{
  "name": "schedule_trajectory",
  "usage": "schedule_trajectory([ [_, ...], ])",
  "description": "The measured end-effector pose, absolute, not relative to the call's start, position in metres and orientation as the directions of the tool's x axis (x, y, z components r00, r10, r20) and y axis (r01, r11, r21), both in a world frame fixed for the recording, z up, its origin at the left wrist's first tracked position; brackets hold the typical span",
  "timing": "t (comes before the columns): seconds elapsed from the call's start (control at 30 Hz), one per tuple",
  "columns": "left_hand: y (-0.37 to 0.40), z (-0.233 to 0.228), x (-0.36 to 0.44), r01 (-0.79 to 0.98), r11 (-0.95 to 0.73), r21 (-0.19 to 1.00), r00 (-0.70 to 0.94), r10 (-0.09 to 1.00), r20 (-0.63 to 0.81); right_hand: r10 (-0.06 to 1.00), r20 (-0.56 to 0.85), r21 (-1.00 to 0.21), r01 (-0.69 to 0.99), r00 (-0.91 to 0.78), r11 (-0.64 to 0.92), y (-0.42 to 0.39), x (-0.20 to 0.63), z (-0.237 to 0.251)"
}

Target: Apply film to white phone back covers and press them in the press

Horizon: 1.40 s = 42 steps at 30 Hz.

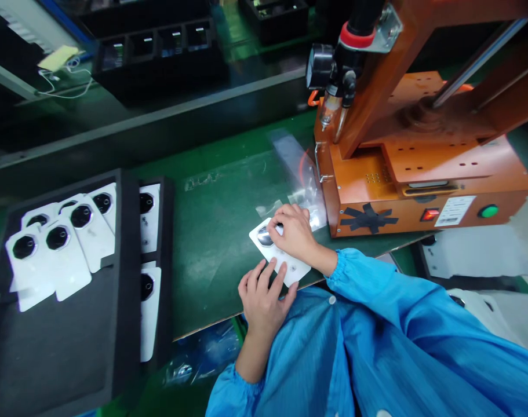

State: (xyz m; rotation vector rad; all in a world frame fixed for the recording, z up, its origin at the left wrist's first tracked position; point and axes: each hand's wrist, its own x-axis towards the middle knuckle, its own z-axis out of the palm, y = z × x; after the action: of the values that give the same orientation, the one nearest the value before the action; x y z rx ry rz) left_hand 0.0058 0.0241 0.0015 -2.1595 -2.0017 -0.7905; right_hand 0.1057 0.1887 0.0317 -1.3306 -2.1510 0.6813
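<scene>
The white phone back cover (276, 250) lay flat on the green mat (215, 231), just in front of the orange press machine (420, 174) and close to its lower left corner. The right hand (295, 233) rested on top of the cover with its fingers curled down over the dark round camera ring, apparently pressing or rubbing at that spot, which kept the part from sliding on the mat. The left hand (264, 292) sat at the cover's near edge, farther from the machine, its fingers spread and laid flat on the lower end of the part, likely bracing it against the push of the other hand. Neither hand had lifted the cover; both pinned it down. A strip of clear film (298, 174) lay on the mat just left of the machine. Well to the left of the machine, a black foam tray (120, 278) held more white covers (68, 243), overlapped in a row.
</scene>
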Motion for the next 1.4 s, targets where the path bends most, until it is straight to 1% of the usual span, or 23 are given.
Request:
schedule_trajectory([
  [0.23, 0.025, 0.005, 0.006, 0.951, -0.142, 0.275, 0.013, 0.906, 0.422, 0.902, 0.187, -0.62, 0.666, -0.389, 0.416, 0.187, 0.107, 0.034],
  [0.43, 0.024, 0.004, 0.006, 0.948, -0.143, 0.284, 0.016, 0.912, 0.409, 0.87, 0.262, -0.541, 0.683, -0.418, 0.491, 0.182, 0.116, 0.04],
  [0.53, 0.023, 0.006, 0.005, 0.943, -0.149, 0.299, 0.033, 0.932, 0.36, 0.841, 0.312, -0.51, 0.668, -0.443, 0.541, 0.173, 0.129, 0.048],
  [0.63, 0.022, 0.011, 0.001, 0.935, -0.175, 0.308, 0.076, 0.948, 0.308, 0.77, 0.312, -0.518, 0.579, -0.557, 0.629, 0.158, 0.153, 0.061],
  [0.77, 0.018, 0.017, -0.008, 0.924, -0.244, 0.294, 0.144, 0.935, 0.326, 0.568, 0.206, -0.539, 0.392, -0.797, 0.745, 0.135, 0.189, 0.085],
  [0.83, 0.016, 0.019, -0.014, 0.912, -0.29, 0.291, 0.18, 0.919, 0.35, 0.491, 0.179, -0.498, 0.352, -0.852, 0.793, 0.123, 0.199, 0.094],
  [0.9, 0.016, 0.021, -0.02, 0.89, -0.339, 0.306, 0.202, 0.892, 0.403, 0.463, 0.219, -0.416, 0.347, -0.859, 0.841, 0.114, 0.201, 0.096],
  [1.0, 0.028, 0.025, -0.027, 0.825, -0.414, 0.383, 0.189, 0.843, 0.504, 0.437, 0.375, -0.259, 0.36, -0.817, 0.896, 0.114, 0.195, 0.086],
  [1.07, 0.041, 0.033, -0.029, 0.776, -0.439, 0.453, 0.172, 0.838, 0.517, 0.406, 0.492, -0.18, 0.366, -0.77, 0.913, 0.123, 0.192, 0.074],
  [1.13, 0.057, 0.045, -0.028, 0.732, -0.456, 0.506, 0.175, 0.844, 0.507, 0.37, 0.612, -0.143, 0.362, -0.699, 0.921, 0.132, 0.196, 0.065],
  [1.2, 0.072, 0.062, -0.024, 0.69, -0.456, 0.562, 0.118, 0.838, 0.533, 0.353, 0.721, -0.155, 0.358, -0.595, 0.921, 0.137, 0.205, 0.064],
  [1.3, 0.097, 0.088, -0.013, 0.661, -0.381, 0.646, -0.061, 0.831, 0.553, 0.395, 0.836, -0.255, 0.369, -0.381, 0.894, 0.133, 0.231, 0.076],
  [1.33, 0.107, 0.096, -0.007, 0.664, -0.374, 0.647, -0.067, 0.833, 0.55, 0.413, 0.855, -0.288, 0.374, -0.314, 0.881, 0.129, 0.242, 0.083],
  [1.4, 0.128, 0.108, 0.009, 0.661, -0.435, 0.611, 0.051, 0.839, 0.542, 0.435, 0.878, -0.329, 0.406, -0.203, 0.853, 0.117, 0.267, 0.097],
])
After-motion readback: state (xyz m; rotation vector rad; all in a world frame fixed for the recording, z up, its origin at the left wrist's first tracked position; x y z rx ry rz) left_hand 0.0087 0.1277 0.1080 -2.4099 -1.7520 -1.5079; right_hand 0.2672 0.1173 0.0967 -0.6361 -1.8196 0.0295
